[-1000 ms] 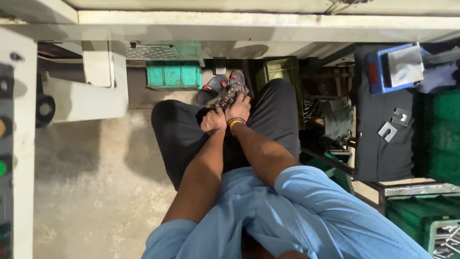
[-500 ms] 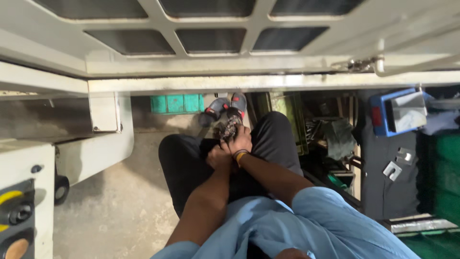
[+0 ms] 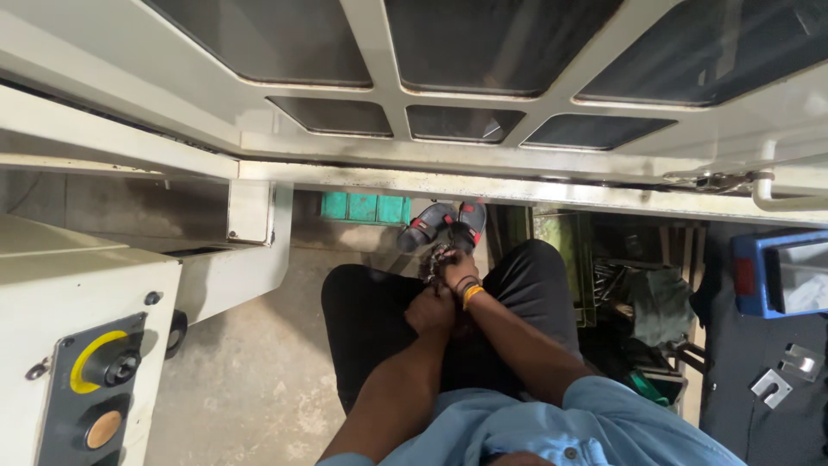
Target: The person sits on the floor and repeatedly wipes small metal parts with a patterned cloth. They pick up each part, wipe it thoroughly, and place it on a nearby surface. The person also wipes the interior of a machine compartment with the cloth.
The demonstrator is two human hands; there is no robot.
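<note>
Now both hands — left hand [image 3: 429, 309], right hand [image 3: 457, 274] — sit lower as view tilts up.

2 sandals [image 3: 444, 223] are showing at centre frame, 2 hands just below them, 2 round knobs on the panel at lower left, and 5 dark window panes [image 3: 457, 121] are spanning the top.

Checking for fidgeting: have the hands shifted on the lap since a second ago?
No. Both hands sit clasped over the knees, just short of the sandals; only the camera tilted up.
</note>
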